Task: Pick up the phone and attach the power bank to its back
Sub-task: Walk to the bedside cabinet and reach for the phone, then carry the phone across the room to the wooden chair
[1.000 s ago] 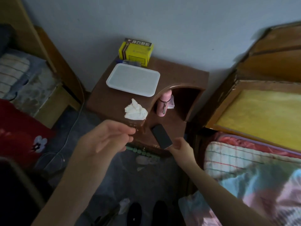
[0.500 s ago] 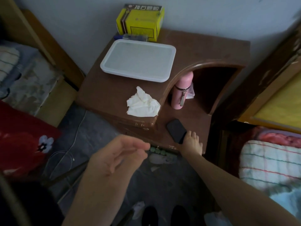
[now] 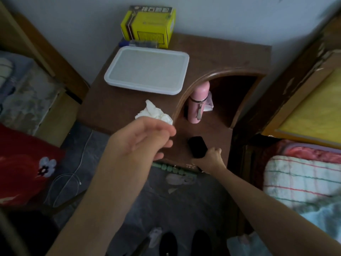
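Note:
A black phone (image 3: pixel 197 145) lies flat on the low front shelf of a brown bedside cabinet (image 3: pixel 114 108). My right hand (image 3: pixel 210 158) reaches in from the lower right and grips the phone's near end, fingers curled over its corner and thumb along the shelf's front edge. The phone still rests on the shelf. Left of the phone and nearer the camera, my left hand (image 3: pixel 142 139) hovers with loosely spread fingers and nothing in it. I see no separate power bank.
On the cabinet top are a white tray (image 3: pixel 110 78), a crumpled tissue (image 3: pixel 153 113) and a yellow box (image 3: pixel 149 24). A pink flask (image 3: pixel 198 102) stands in the arched recess behind the phone. Beds flank both sides; a white cable (image 3: pixel 62 182) lies on the floor.
My right hand has gone from touching the phone's near edge to curling around its end. My left hand has risen up and right, over the cabinet's front. The view has closed in.

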Action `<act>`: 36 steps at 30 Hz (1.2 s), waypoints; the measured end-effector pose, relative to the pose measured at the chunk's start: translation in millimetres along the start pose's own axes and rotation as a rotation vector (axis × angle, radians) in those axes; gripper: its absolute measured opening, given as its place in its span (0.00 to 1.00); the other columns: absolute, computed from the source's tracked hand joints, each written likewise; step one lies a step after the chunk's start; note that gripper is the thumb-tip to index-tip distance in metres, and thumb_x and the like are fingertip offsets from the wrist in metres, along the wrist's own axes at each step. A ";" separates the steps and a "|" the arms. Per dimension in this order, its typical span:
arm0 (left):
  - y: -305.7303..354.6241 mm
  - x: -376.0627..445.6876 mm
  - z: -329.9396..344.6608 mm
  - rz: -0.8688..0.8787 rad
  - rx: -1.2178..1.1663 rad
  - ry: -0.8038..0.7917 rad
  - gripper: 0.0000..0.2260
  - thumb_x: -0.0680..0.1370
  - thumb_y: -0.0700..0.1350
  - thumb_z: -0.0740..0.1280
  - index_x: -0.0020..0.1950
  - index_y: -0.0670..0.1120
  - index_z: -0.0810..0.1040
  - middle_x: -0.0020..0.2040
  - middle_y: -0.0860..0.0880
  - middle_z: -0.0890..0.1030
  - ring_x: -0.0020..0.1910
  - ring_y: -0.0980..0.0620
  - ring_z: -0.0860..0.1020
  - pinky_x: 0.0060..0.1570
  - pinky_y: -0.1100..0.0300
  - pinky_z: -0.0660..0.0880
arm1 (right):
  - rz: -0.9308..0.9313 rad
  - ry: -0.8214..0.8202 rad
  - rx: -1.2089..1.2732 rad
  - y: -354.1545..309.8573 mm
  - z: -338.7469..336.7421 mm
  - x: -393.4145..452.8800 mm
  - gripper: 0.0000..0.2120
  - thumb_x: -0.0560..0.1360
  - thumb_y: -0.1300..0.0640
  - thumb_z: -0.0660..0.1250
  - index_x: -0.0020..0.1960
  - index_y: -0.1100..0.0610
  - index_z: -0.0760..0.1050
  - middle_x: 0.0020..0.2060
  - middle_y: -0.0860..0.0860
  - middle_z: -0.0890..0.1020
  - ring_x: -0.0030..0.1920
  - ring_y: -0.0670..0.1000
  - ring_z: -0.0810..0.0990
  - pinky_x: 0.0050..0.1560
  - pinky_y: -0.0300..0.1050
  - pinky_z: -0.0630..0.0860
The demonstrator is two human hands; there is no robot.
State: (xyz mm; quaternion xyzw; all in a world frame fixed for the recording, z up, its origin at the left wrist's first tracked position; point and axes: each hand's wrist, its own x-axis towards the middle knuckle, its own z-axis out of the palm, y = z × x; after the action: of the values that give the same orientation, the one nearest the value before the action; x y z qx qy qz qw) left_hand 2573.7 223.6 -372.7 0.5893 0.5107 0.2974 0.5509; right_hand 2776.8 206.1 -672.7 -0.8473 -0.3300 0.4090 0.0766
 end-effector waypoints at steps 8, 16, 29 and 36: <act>105.4 -7.9 5.8 0.136 -0.064 -0.007 0.07 0.71 0.48 0.67 0.39 0.54 0.85 0.43 0.55 0.88 0.46 0.58 0.86 0.44 0.60 0.79 | -0.152 -0.026 0.611 -56.3 -111.7 -131.9 0.31 0.60 0.50 0.77 0.57 0.51 0.66 0.49 0.51 0.79 0.43 0.52 0.84 0.34 0.50 0.85; 242.2 -50.3 4.3 0.382 -0.143 -0.006 0.08 0.71 0.49 0.66 0.38 0.57 0.85 0.45 0.52 0.87 0.49 0.54 0.85 0.47 0.59 0.77 | -0.652 0.208 0.634 -123.0 -288.9 -305.4 0.33 0.60 0.49 0.76 0.62 0.51 0.68 0.46 0.43 0.83 0.42 0.35 0.82 0.35 0.34 0.78; 329.6 -173.1 -7.8 0.759 -0.285 -0.384 0.07 0.72 0.53 0.67 0.42 0.57 0.85 0.51 0.53 0.88 0.51 0.50 0.86 0.51 0.50 0.77 | -0.608 0.702 0.768 -71.2 -322.4 -556.9 0.29 0.59 0.42 0.77 0.55 0.39 0.67 0.44 0.39 0.83 0.42 0.45 0.85 0.42 0.51 0.84; 300.8 -248.0 34.0 0.739 -0.298 -0.760 0.06 0.73 0.53 0.66 0.44 0.58 0.84 0.50 0.54 0.88 0.50 0.53 0.86 0.46 0.60 0.78 | -0.477 1.015 0.813 -16.7 -272.1 -660.9 0.25 0.63 0.49 0.79 0.52 0.40 0.69 0.40 0.40 0.83 0.30 0.44 0.81 0.28 0.38 0.76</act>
State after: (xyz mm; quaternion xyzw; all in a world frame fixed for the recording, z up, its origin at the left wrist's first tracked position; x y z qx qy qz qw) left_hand 2612.4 20.1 -40.8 0.7108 -0.0130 0.3064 0.6331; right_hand 2675.0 -153.9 -63.5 -0.7423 -0.2512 0.0250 0.6207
